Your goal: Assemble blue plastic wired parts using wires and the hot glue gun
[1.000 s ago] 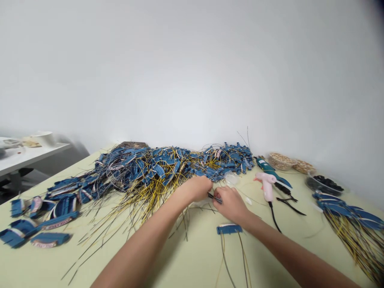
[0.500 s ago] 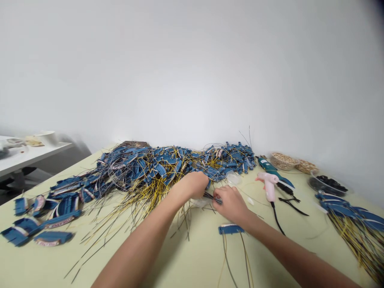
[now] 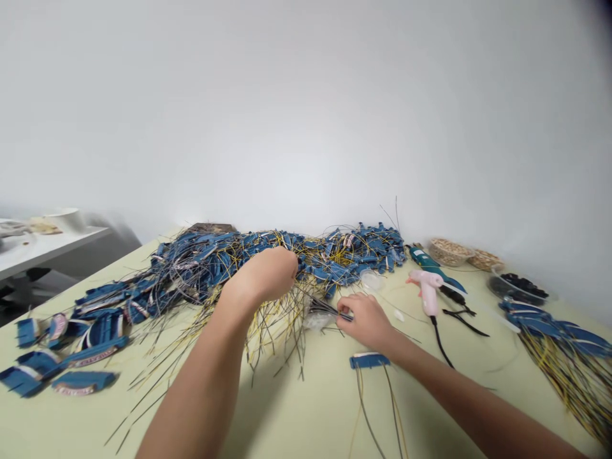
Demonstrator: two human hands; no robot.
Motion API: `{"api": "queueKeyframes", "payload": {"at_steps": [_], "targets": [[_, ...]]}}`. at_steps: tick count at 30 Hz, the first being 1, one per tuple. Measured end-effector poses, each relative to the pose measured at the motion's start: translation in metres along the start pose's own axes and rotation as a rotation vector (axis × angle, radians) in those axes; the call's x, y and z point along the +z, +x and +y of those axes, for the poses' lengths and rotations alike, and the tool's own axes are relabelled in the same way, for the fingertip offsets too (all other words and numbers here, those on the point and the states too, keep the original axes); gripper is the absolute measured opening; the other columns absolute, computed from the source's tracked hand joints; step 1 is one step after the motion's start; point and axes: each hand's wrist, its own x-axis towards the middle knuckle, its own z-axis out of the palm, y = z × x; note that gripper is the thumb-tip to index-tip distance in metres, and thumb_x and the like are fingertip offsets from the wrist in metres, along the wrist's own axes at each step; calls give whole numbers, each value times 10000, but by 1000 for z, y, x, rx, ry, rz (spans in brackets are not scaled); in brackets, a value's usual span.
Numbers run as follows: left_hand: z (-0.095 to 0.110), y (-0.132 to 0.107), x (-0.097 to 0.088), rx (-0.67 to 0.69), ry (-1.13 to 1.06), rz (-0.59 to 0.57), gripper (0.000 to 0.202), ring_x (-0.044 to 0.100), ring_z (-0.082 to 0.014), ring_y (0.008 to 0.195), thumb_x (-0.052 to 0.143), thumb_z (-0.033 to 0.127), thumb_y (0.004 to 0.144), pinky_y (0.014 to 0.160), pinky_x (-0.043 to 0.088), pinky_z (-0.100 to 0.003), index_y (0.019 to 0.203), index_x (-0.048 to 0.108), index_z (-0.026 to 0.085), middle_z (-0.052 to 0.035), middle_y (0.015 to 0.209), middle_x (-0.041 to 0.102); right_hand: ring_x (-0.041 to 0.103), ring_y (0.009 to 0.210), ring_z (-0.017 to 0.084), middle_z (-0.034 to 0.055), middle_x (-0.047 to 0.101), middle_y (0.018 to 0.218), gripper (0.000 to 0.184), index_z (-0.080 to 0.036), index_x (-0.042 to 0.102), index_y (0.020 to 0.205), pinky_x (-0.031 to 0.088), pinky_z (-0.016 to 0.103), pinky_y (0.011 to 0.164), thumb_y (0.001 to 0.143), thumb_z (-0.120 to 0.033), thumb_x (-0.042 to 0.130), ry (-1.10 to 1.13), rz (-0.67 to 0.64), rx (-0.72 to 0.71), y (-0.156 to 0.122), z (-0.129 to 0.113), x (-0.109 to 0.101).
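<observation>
My right hand point(image 3: 366, 322) is closed in a pinch around the end of a bundle of dark wires point(image 3: 321, 306), just above the table. My left hand point(image 3: 270, 274) is a curled fist in front of the heap of blue plastic pieces point(image 3: 210, 261); its fingers face away, so what they hold is hidden. Thin dark strands run between it and the bundle. A crumpled clear plastic bag point(image 3: 318, 320) lies under the wires. Below my right hand lies a single blue piece point(image 3: 370, 361) with yellow and dark wires trailing toward me.
At right lie a pink glue gun point(image 3: 429, 293), a green power tool point(image 3: 423, 258), a bowl of small tan pieces point(image 3: 449, 254) and a bowl of black parts point(image 3: 521, 290). Wired blue pieces point(image 3: 559, 328) lie far right; loose blue pieces point(image 3: 83, 382) lie left.
My left hand has moved left and up, away from my right hand, and more of the dark bundle shows between them. My right hand stays nearly in place.
</observation>
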Motion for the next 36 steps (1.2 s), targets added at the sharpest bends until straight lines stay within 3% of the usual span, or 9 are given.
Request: {"api": "queueKeyframes", "payload": {"at_steps": [5, 9, 19, 22, 26, 29, 31, 33, 36], "targets": [[-5, -16, -9, -49, -21, 81, 210, 568, -116, 611, 581, 232, 939, 615, 487, -266, 755, 621, 137, 12, 701, 616, 643, 1033, 219, 69, 656, 1171, 274, -168, 633, 1140, 527, 457, 906, 938, -352, 616, 4, -5, -10, 1, 1, 6], [-17, -25, -13, -79, -61, 147, 250, 494, -128, 523, 520, 24, 751, 516, 328, -261, 552, 551, 172, -7, 558, 557, 646, 1022, 217, 68, 658, 1162, 277, -166, 633, 1138, 531, 453, 897, 937, -355, 618, 20, -7, -15, 0, 7, 10], [-47, -55, -21, -235, -160, 404, 207, 470, -151, 518, 532, 141, 748, 540, 293, -296, 555, 585, 193, -29, 551, 576, 664, 928, 190, 55, 674, 1087, 272, -160, 639, 1104, 556, 409, 827, 935, -372, 619, 150, 176, -62, -1, 19, 15], [-39, -61, -30, -210, -237, 540, 209, 560, -145, 617, 501, 239, 860, 597, 366, -273, 733, 663, 202, -17, 663, 650, 666, 834, 156, 34, 683, 1006, 230, -160, 647, 1051, 570, 355, 759, 941, -360, 615, 218, 423, -84, -4, 20, -4], [-19, -59, -35, -55, -492, 691, 197, 617, -115, 670, 530, 316, 890, 633, 424, -229, 852, 686, 202, 10, 751, 698, 624, 828, 163, 53, 631, 1011, 161, -159, 577, 1119, 536, 327, 692, 971, -204, 532, 251, 1032, 15, -29, 10, -57], [1, -54, -34, 139, -665, 622, 167, 612, -114, 665, 563, 275, 872, 623, 440, -227, 803, 684, 183, 12, 741, 695, 579, 1074, 260, 85, 614, 1071, 302, -224, 570, 1173, 493, 442, 875, 884, -153, 621, 173, 1345, -44, -61, -11, -104], [16, -52, -32, 279, -743, 510, 152, 613, -115, 680, 562, 232, 868, 640, 455, -224, 801, 685, 173, 10, 750, 693, 602, 1080, 279, 66, 663, 1123, 316, -274, 634, 1099, 418, 503, 989, 807, -182, 712, 88, 1331, -154, -78, -28, -131], [30, -51, -31, 397, -807, 418, 139, 607, -110, 685, 561, 194, 865, 642, 456, -215, 794, 678, 171, 18, 742, 682, 603, 1108, 301, 88, 668, 1198, 287, -270, 618, 1162, 360, 541, 1008, 877, -278, 645, -33, 1011, -252, -86, -43, -151], [46, -50, -28, 488, -858, 322, 134, 578, -97, 665, 562, 167, 868, 599, 423, -200, 788, 669, 179, 35, 728, 663, 655, 895, 228, 26, 720, 950, 165, -290, 614, 1051, 467, 412, 804, 951, -385, 522, 279, 438, -233, -83, -52, -164]]}}
